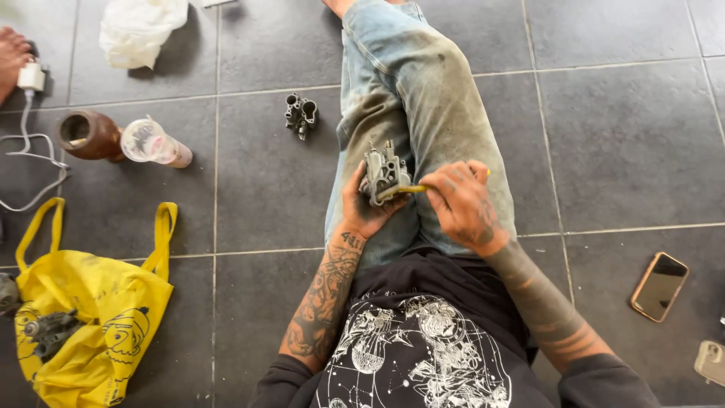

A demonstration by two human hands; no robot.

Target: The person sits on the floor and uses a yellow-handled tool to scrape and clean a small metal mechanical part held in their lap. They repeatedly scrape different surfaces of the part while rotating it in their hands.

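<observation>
The person sits on the dark tiled floor (619, 143) with one jeans-clad leg (411, 98) stretched forward. The left hand (364, 208) cups a grey metal carburettor body (384, 174) from below, fingers curled tight around its underside, holding it just above the thigh. The right hand (462, 204) is closed around a yellow-handled tool (411, 189), fingers clamped together on the handle; the tool's tip meets the side of the carburettor body. A second small metal part (300, 113) lies on the floor left of the leg, well apart. Further left stand a brown jar (87, 134) and a clear plastic cup (155, 143) on its side, touching. A yellow bag (91, 317) lies near the left elbow. A phone (659, 285) lies on the tiles to the right.
</observation>
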